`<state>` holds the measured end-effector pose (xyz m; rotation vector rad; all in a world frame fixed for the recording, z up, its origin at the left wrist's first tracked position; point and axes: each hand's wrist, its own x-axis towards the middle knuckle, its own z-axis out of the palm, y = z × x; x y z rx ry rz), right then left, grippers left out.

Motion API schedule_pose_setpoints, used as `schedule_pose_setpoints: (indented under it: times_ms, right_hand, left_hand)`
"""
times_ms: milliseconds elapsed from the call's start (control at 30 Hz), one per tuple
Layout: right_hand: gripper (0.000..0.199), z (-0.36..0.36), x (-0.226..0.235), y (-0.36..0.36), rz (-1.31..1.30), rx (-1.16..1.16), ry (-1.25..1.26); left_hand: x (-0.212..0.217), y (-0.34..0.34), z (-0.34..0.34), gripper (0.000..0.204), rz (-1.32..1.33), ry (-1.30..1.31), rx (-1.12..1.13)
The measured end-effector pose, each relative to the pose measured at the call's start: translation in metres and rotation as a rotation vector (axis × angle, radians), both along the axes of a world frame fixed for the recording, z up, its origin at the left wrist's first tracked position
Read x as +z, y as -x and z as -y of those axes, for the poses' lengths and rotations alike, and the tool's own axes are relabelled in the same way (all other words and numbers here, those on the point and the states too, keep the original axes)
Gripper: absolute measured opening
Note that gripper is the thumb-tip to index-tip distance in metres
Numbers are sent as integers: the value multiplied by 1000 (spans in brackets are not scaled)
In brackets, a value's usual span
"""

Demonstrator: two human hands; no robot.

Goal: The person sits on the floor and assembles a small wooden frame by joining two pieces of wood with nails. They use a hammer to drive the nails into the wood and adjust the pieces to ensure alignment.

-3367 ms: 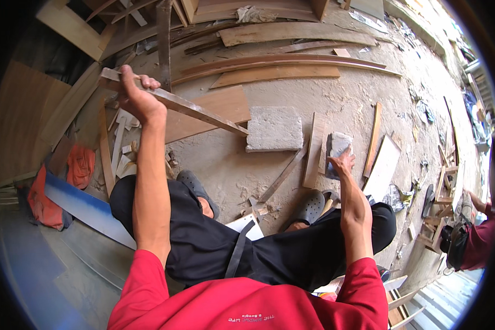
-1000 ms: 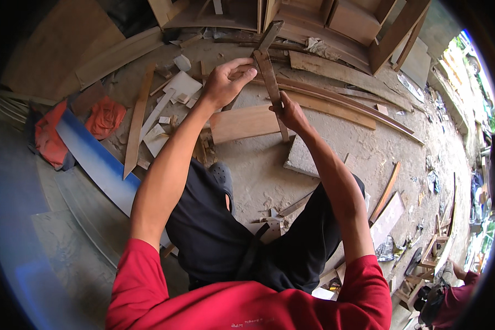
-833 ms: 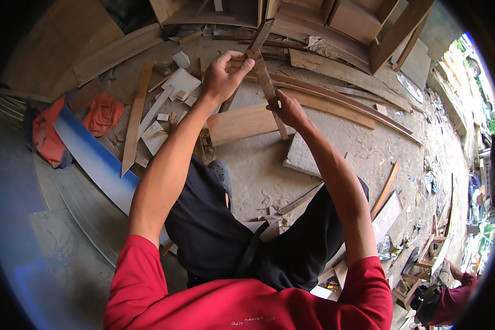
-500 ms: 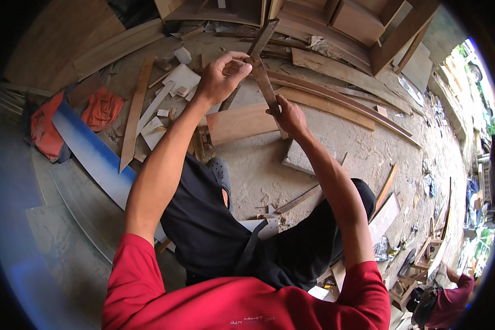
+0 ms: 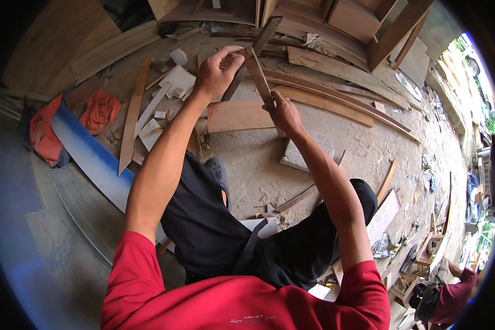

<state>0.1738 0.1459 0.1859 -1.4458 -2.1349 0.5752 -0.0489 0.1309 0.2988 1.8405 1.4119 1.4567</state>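
A narrow brown wooden strip point(image 5: 259, 75) is held up in front of me at a slant. Its lower end is gripped in my right hand point(image 5: 285, 114), fingers wrapped round it. At the upper end, my left hand point(image 5: 220, 72) is closed in a pinch with the fingertips against the wood; the exact contact is partly hidden. Behind the strip, a darker wooden bar point(image 5: 267, 36) runs diagonally. Below my hands a flat rectangular wooden board point(image 5: 239, 116) stands near a rough grey block point(image 5: 308, 151).
Long planks point(image 5: 335, 107) lie across the dusty floor beyond my right hand. Wooden cabinet frames point(image 5: 352, 22) stand at the far side. Left are a blue-and-white panel point(image 5: 93, 154), an orange bag point(image 5: 45, 129) and wood scraps. Another person point(image 5: 451, 297) is at the lower right.
Both hands have shifted slightly left with the wooden strip, and its upper end has risen a little. The strip has turned, showing a thin pale edge.
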Motion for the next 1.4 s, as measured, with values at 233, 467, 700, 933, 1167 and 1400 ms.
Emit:
schedule_pose_setpoints:
  times_ms: [233, 467, 700, 933, 1167, 1400]
  right_hand:
    - [58, -16, -14, -22, -116, 118, 63]
    - [58, 6, -8, -71, -169, 56, 276]
    - [50, 12, -4, -106, -102, -20, 317]
    - [49, 17, 1, -105, -181, 4, 305]
    - [47, 16, 2, -103, -187, 13, 290]
    - [47, 16, 4, -103, -173, 8, 280]
  left_hand:
    - [-3, -9, -12, 36, 85, 24, 30]
    - [-7, -7, -19, 34, 121, -7, 22]
    - [-6, -12, -21, 35, 216, 69, 18]
    - [2, -25, -18, 37, 276, 61, -26]
    - [2, -29, -23, 43, 308, 122, -17]
    - [-1, -29, -28, 43, 303, 165, -4]
